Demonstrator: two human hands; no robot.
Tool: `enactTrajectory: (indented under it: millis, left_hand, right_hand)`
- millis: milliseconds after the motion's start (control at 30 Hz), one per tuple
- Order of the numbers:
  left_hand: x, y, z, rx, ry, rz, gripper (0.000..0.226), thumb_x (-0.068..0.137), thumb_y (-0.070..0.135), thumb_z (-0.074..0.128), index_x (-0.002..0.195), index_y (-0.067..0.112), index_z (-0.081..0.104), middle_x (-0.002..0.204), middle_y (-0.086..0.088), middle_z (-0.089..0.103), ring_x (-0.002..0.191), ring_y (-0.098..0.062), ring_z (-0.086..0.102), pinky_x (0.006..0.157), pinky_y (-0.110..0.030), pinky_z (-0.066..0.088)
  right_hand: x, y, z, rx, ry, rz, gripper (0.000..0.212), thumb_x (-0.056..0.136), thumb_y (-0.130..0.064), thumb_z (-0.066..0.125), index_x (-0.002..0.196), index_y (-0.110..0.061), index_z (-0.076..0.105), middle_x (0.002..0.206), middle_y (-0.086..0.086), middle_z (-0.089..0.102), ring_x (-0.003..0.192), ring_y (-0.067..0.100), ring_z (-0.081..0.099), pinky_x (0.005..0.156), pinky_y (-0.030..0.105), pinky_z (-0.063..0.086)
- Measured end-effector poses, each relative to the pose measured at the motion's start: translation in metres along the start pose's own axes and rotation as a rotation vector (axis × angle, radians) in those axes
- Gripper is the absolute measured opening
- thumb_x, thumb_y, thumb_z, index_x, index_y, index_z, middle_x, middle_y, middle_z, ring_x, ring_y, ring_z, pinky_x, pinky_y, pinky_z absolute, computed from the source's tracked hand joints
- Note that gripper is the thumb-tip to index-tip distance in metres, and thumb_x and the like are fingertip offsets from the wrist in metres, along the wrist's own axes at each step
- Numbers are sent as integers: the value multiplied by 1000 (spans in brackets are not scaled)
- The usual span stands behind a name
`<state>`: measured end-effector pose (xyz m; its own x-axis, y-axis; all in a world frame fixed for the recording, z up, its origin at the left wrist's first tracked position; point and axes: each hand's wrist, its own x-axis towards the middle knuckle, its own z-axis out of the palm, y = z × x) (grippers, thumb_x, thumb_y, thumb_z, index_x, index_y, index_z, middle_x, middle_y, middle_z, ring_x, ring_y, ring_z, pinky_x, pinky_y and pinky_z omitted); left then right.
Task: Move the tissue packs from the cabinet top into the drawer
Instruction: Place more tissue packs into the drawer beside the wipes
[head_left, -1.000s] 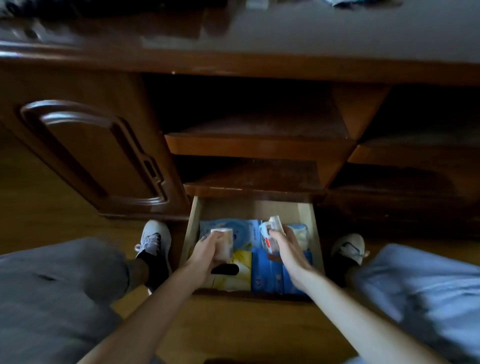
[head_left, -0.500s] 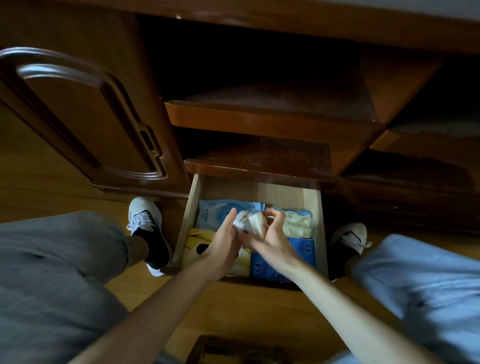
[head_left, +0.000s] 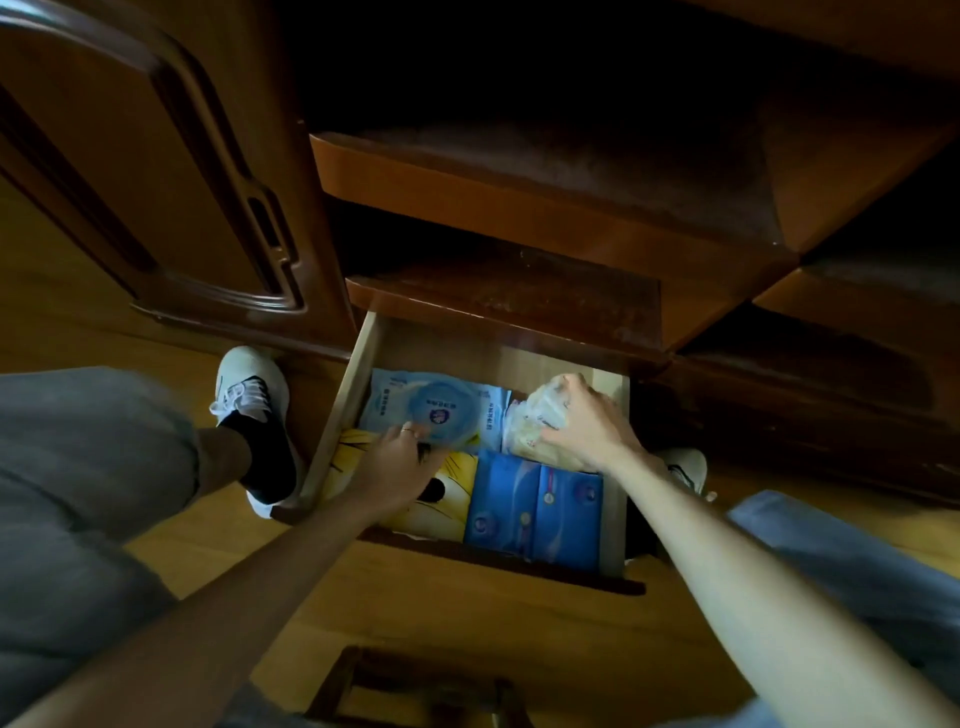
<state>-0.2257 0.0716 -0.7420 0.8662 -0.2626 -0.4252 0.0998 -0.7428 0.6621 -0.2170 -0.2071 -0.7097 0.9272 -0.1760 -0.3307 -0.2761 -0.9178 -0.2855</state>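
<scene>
Both hands in drawer (head_left: 358, 384): right hand (head_left: 587, 426) fingers clamped on tissue pack (head_left: 535, 421); left hand (head_left: 395, 462) fingers curled, probably empty.

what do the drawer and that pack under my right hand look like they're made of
Drawer: pale unfinished-looking wood or board, matte with faint grain. Pack under the right hand: apparently thin clear plastic film, crinkled and glinting, over pale contents.

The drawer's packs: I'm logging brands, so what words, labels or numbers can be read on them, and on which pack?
Light blue pack with round lid: rows of printed characters, too blurred to read.
Dark blue packs: small round logos only, unreadable.
Yellow pack: no text visible.
Clear-wrapped pack under the right hand: tiny marks, unreadable.
</scene>
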Motion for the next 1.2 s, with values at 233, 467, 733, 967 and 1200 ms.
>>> enactTrajectory:
  millis: [233, 467, 733, 967, 1200]
  left_hand:
    - [12, -37, 8, 476, -59, 133, 60, 99, 48, 46, 152, 24, 34, 152, -1, 40, 144, -23, 29, 117, -49, 26]
    - [14, -40, 28, 755, -81, 143, 80, 95, 67, 37, 158, 22, 16, 164, 0, 21, 153, -23, 11, 116, -69, 13]
    - [18, -35, 35, 754, -103, 108, 80, 96, 67, 34, 159, 21, 13, 166, -1, 16, 154, -24, 5, 114, -73, 9]
    - [17, -38, 36, 748, -58, 122, 83, 93, 70, 23, 159, 20, 16, 165, -1, 20, 154, -23, 9, 113, -72, 10]
    - [15, -35, 35, 731, -54, 133, 80, 93, 68, 26, 157, 20, 21, 160, -1, 26, 152, -24, 14, 113, -73, 11]
  right_hand:
    - [65, 24, 27, -389, 24, -212, 57, 84, -35, 77, 126, -17, 43, 127, 12, 63, 114, 30, 61, 67, 30, 35]
    - [95, 42, 41, -555, -65, -27, 62, 87, -31, 69, 139, -19, 38, 139, 12, 59, 128, 31, 54, 107, 42, 41]
    - [101, 45, 56, -372, -211, 58, 75, 90, -73, 23, 144, -23, 40, 154, 15, 46, 145, 33, 33, 118, 49, 17]
    - [102, 35, 63, -480, -134, -29, 48, 104, -46, 35, 143, -19, 41, 145, 14, 55, 136, 33, 45, 111, 49, 31]
    - [108, 33, 61, -403, -117, 93, 41, 101, -26, 42, 142, -22, 47, 143, 12, 56, 134, 34, 49, 114, 47, 31]
